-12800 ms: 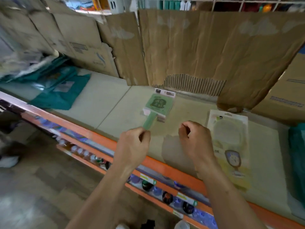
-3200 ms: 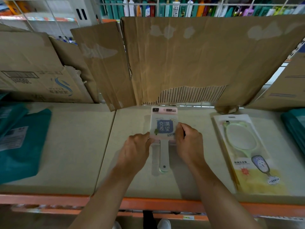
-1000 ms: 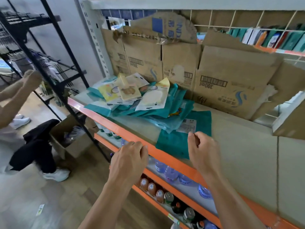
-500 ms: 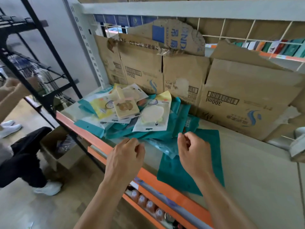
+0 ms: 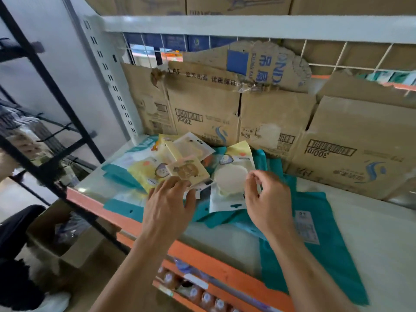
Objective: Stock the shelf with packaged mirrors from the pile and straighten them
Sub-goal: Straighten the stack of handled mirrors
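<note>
A pile of packaged mirrors (image 5: pixel 180 163) lies at the left end of the shelf (image 5: pixel 371 224) on teal plastic bags. On top are a small tan mirror pack (image 5: pixel 188 171) and a white pack with a round pale mirror (image 5: pixel 231 179). My left hand (image 5: pixel 168 203) hovers at the near edge of the tan pack with relaxed fingers; contact is unclear. My right hand (image 5: pixel 265 199) is over the right edge of the round-mirror pack, fingers loosely curled, holding nothing that I can see.
Flattened cardboard boxes (image 5: pixel 270 122) line the back of the shelf. Teal bags (image 5: pixel 315 239) spread to the right of the pile. The orange shelf edge (image 5: pixel 202 251) runs below my wrists, bottles under it. A black rack (image 5: pixel 51 109) and another person's legs stand left.
The view has turned from the placed mirrors to the pile on the left. Both hands have moved forward from the shelf edge to just over the pile's top packs.
</note>
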